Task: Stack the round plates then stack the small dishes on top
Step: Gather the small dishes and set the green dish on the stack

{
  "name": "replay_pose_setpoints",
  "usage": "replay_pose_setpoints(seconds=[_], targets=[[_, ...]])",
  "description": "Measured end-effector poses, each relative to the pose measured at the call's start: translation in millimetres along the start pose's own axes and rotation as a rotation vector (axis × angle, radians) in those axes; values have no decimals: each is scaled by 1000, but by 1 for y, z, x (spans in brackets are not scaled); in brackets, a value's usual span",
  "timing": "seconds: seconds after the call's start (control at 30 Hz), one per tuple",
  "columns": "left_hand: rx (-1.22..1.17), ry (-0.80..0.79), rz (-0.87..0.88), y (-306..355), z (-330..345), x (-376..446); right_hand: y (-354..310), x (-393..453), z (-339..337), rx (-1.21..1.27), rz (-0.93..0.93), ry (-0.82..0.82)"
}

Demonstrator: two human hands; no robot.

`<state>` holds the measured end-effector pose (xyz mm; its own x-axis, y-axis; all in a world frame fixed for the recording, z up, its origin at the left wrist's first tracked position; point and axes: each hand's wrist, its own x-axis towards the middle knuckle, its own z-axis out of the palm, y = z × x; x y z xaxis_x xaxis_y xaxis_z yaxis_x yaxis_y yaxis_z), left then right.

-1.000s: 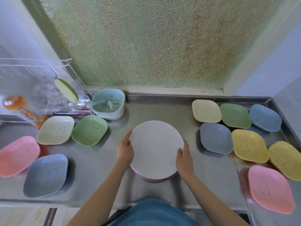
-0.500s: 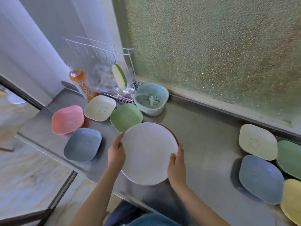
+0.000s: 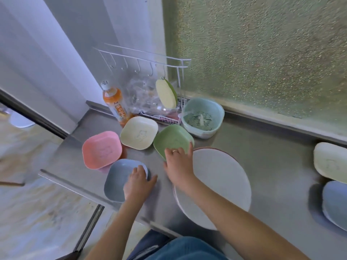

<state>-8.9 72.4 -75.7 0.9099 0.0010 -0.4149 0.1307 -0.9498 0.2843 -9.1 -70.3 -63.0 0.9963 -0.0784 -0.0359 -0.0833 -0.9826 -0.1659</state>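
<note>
Plates (image 3: 216, 186) sit stacked at the front of the steel surface (image 3: 262, 151), a pale one on top with a reddish rim showing beneath it at the back edge. So the first part of the task looks done, and the small dishes come next.

The left hand (image 3: 138, 182) lies over the near corner of the blue dish (image 3: 120, 180), fingers curled onto its rim and thumb out toward the right. The right hand (image 3: 178, 163) reaches across the plates and holds the near edge of the green dish (image 3: 171, 140), fingers draped over the rim; whether the thumb is under it I cannot tell. A pink dish (image 3: 101, 149) and a cream dish (image 3: 139, 135) rest just behind. Two more dishes (image 3: 330, 162) lie well apart at the right edge.

These dishes look like thin, stiff plastic: light, hard to break, but smooth and likely to skate on bare metal. A pinch on the raised rim, thumb inside and fingers under the lip, should lift each one cleanly. Being rounded squares, they ought to nest if their corners are lined up, centred on the top plate.
</note>
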Motion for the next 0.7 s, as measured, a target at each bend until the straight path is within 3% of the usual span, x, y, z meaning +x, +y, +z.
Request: replay_pose_setpoints(seconds=[0.1, 0.37, 0.47, 0.7], targets=[[119, -127, 60, -15, 2, 6, -17, 19, 10, -177, -4, -222], [166, -259, 216, -33, -1, 14, -30, 36, 14, -334, 15, -332], [110, -218, 261, -31, -3, 15, -28, 29, 9, -224, 25, -236], [19, -47, 374, -12, -11, 21, -1, 6, -15, -37, 29, 255]])
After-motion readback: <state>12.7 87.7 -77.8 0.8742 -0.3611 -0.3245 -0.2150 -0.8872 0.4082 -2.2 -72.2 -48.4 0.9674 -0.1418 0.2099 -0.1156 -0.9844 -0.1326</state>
